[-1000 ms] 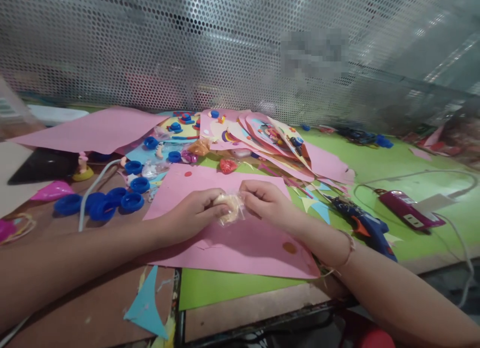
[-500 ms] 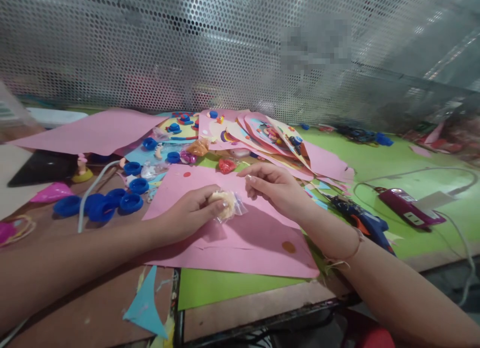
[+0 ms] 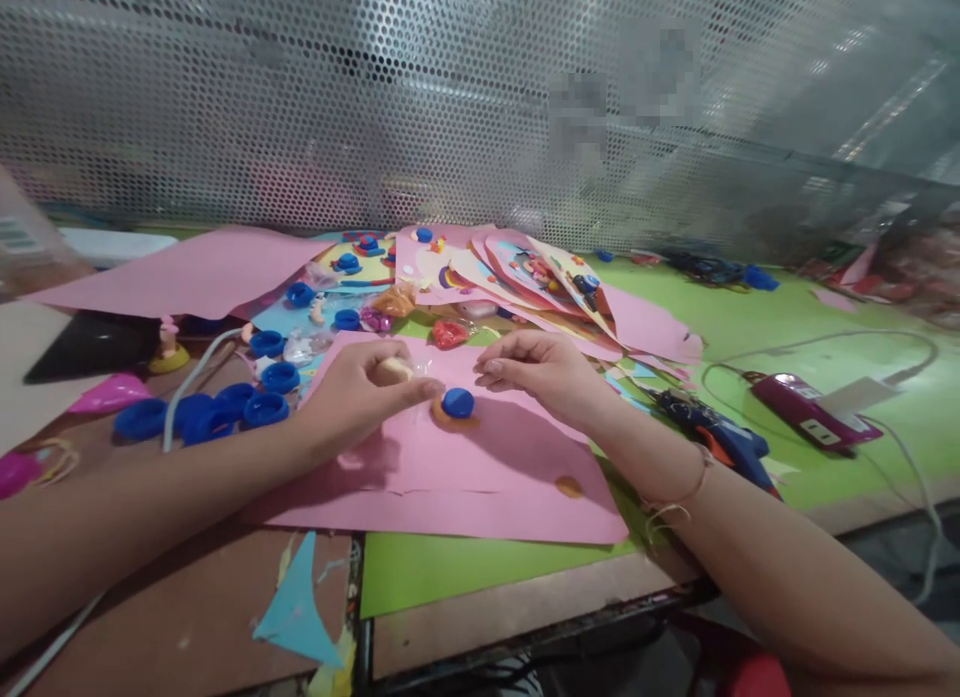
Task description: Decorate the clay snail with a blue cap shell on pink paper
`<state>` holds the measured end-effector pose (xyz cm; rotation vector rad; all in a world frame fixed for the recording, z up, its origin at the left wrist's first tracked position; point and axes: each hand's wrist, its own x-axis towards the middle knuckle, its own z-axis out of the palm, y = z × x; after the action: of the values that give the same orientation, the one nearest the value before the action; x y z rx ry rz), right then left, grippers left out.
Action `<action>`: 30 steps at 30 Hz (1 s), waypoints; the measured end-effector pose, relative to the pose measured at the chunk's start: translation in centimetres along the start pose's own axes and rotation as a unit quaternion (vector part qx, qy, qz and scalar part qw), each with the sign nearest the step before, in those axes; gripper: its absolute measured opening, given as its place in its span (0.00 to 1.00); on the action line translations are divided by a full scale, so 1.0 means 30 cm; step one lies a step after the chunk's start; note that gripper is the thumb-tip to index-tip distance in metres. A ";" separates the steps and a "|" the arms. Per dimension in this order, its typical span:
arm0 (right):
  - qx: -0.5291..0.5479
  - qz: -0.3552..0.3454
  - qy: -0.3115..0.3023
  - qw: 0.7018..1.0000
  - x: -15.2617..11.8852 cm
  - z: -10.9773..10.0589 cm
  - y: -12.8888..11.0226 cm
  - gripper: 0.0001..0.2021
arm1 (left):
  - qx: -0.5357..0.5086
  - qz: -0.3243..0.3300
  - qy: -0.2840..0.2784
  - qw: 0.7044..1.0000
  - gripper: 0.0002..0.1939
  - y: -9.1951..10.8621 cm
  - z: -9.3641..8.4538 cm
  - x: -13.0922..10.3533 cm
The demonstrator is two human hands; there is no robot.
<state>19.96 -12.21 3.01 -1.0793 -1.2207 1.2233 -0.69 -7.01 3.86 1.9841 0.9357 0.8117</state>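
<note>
left hand [image 3: 367,392]: had the pale lump [image 3: 393,370] pinched between thumb and fingers, just above the pink sheet [image 3: 450,497]
right hand [image 3: 544,377]: fingers curled near the thumb, couldn't tell if they pinched anything tbh
blue piece [image 3: 457,403]: already sat over a tan round [image 3: 444,417] on the sheet, so i'd say partway there, lump not placed yet
stack of decorated sheets [image 3: 652,322]: lay behind
half a second earlier: lump was further right, blue piece hidden, red dot still showing
</note>
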 end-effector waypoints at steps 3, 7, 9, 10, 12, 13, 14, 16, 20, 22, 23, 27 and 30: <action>0.030 0.022 0.006 0.999 0.005 0.001 -0.004 0.10 | 0.019 -0.025 0.027 0.999 0.19 0.010 -0.005 0.017; 0.035 0.030 0.008 0.999 0.006 0.001 -0.005 0.09 | -0.065 -0.086 0.056 0.993 0.11 0.021 -0.005 0.032; -0.009 0.017 0.016 1.000 0.003 0.001 -0.004 0.08 | -0.110 -0.101 0.043 0.988 0.11 0.018 -0.001 0.034; -0.041 0.007 0.021 0.999 0.001 0.002 -0.003 0.07 | -0.122 -0.098 0.031 0.987 0.13 0.014 0.002 0.033; -0.111 -0.016 0.030 0.993 -0.006 0.004 -0.001 0.06 | -0.148 -0.080 -0.001 0.986 0.16 0.004 0.011 0.026; -0.141 -0.032 0.032 0.989 -0.010 0.007 -0.001 0.05 | -0.168 -0.074 -0.020 0.983 0.16 -0.001 0.016 0.021; -0.166 -0.057 0.034 0.984 -0.014 0.009 -0.002 0.04 | -0.193 -0.073 -0.036 0.978 0.15 -0.005 0.021 0.016; -0.205 -0.128 0.031 0.970 -0.022 0.015 -0.006 0.02 | -0.230 -0.085 -0.071 0.967 0.13 -0.011 0.029 0.004; -0.265 -0.249 0.010 0.932 -0.031 0.021 -0.010 0.04 | -0.172 -0.100 -0.124 0.972 0.15 -0.010 0.036 -0.011; -0.287 -0.258 -0.004 0.923 -0.030 0.020 -0.006 0.05 | -0.142 -0.087 -0.134 0.977 0.12 -0.004 0.034 -0.013; -0.293 -0.256 -0.012 0.921 -0.029 0.019 -0.003 0.06 | -0.136 -0.081 -0.137 0.978 0.10 0.000 0.034 -0.014; -0.291 -0.238 -0.044 0.926 -0.026 0.020 0.008 0.06 | -0.144 -0.077 -0.150 0.975 0.06 0.020 0.034 -0.018; -0.282 -0.228 -0.046 0.931 -0.033 0.033 0.010 0.06 | -0.154 -0.084 -0.163 0.971 0.04 0.035 0.039 -0.019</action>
<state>18.98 -13.21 2.70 -1.0558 -1.8416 0.5757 0.26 -8.37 4.04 1.6768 0.7236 0.4815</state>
